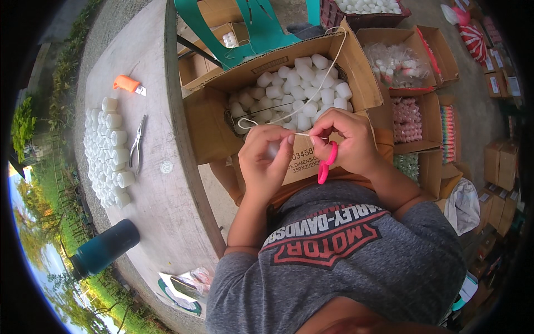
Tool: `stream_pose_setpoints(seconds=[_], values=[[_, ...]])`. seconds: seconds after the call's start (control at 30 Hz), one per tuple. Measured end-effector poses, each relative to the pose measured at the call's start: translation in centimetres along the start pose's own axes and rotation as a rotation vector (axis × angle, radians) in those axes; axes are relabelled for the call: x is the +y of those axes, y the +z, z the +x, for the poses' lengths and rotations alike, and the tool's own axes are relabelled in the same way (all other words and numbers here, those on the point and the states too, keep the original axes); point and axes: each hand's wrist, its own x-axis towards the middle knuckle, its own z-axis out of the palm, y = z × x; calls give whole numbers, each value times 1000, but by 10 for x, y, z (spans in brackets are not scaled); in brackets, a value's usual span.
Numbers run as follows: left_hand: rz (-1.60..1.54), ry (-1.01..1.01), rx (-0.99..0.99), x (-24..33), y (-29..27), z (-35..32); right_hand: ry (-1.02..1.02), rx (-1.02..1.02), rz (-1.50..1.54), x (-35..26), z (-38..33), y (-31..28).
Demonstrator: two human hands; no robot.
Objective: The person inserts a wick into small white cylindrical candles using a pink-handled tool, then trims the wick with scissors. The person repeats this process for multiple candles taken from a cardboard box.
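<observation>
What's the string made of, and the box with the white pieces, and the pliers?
String: perhaps cotton or synthetic cord; it's thin, pale and bends in loose curves.
Box: cardboard, dull brown, with folded flaps.
Pliers: probably steel, because they look silvery grey and slightly shiny.

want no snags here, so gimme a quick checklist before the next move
1. Left hand grip on the white cord: ok, pinched.
2. Right hand grip on it: ok, pinched close by.
3. Cord clear of the white cylinders: not ok, it trails over them.
4. Pink-handled tool set down: not ok, at the right hand.
5. Pliers out of the way: ok, on the table.
</observation>
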Motion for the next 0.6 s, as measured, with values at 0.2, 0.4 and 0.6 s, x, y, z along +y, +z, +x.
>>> stream_pose_setpoints(seconds=[0.2,0.4,0.6], values=[[-1206,-517,216,-2,7,7,415,-291,100,4,5,24],[131,-16,303,-37,2,19,181,-406,-122,-8,-9,6],[-485,-354,-578,-35,4,-3,187,-124,-355,2,11,-27]])
